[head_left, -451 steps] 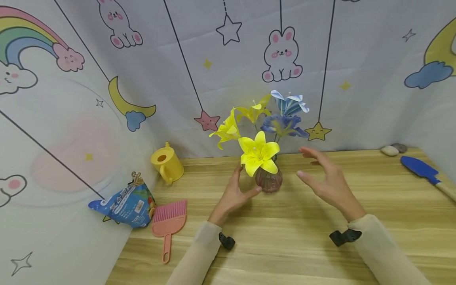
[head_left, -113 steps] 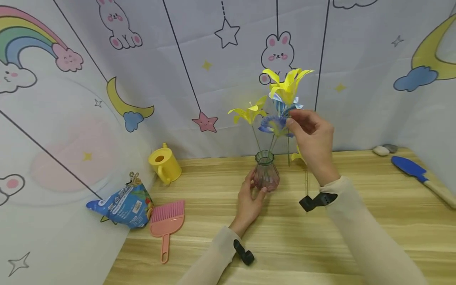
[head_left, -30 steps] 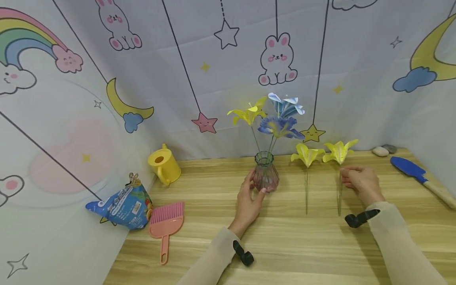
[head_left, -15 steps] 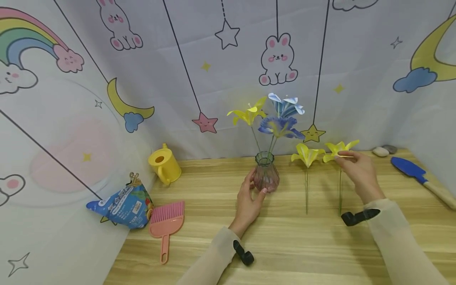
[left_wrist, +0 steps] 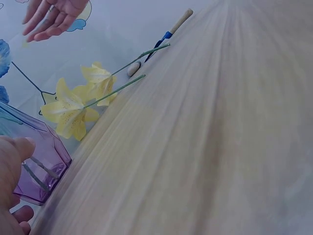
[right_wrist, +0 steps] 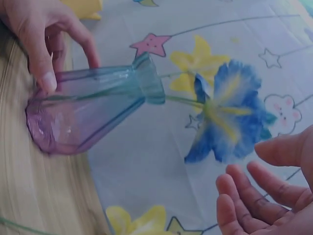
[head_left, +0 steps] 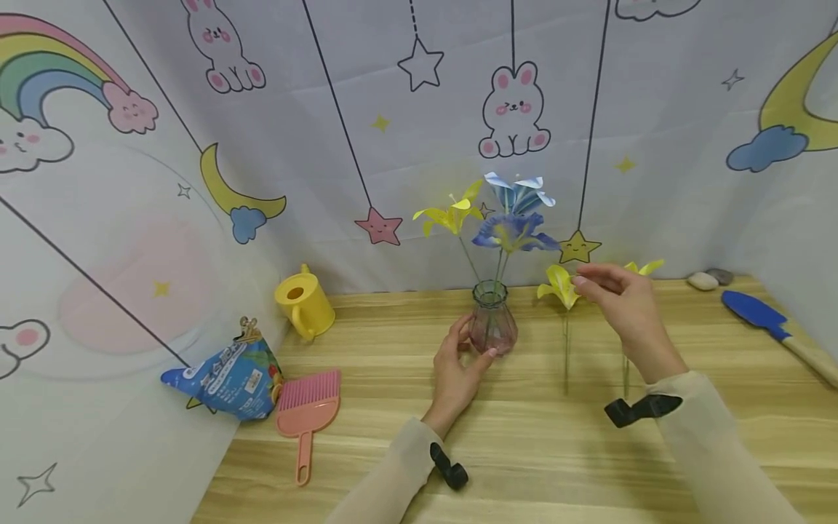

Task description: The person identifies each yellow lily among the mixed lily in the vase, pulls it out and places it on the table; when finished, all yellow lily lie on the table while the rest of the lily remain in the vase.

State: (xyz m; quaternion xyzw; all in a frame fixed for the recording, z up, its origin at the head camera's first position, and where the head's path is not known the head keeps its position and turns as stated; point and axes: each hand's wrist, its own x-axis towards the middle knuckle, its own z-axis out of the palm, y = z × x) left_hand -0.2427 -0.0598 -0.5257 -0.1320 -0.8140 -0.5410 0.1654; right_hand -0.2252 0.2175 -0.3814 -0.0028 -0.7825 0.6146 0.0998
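Observation:
My left hand (head_left: 456, 372) holds the lower side of a ribbed glass vase (head_left: 495, 329), purple below and green at the rim, standing on the table. One yellow lily (head_left: 452, 216) and two blue flowers (head_left: 513, 234) rise from it. To its right, two long-stemmed yellow lilies lie on the table: the nearer lily (head_left: 558, 286) shows mostly, while the farther lily (head_left: 647, 268) is partly hidden behind my right hand (head_left: 631, 316). That hand hovers above them with loose, bent fingers and nothing in it; the right wrist view shows it beside the blue flower (right_wrist: 230, 112).
A yellow watering can (head_left: 305, 302), a clipped blue bag (head_left: 238, 382) and a pink dustpan-like brush (head_left: 309, 411) are at the left. Two stones (head_left: 703, 281) and a blue trowel (head_left: 756, 309) with a wooden handle lie at the right. A printed cloth backdrop (head_left: 327, 145) stands behind.
Earlier all three yellow lilies stood in the vase; two were moved by my right hand to the table. It has since released the second and moved left. The left hand stays on the vase.

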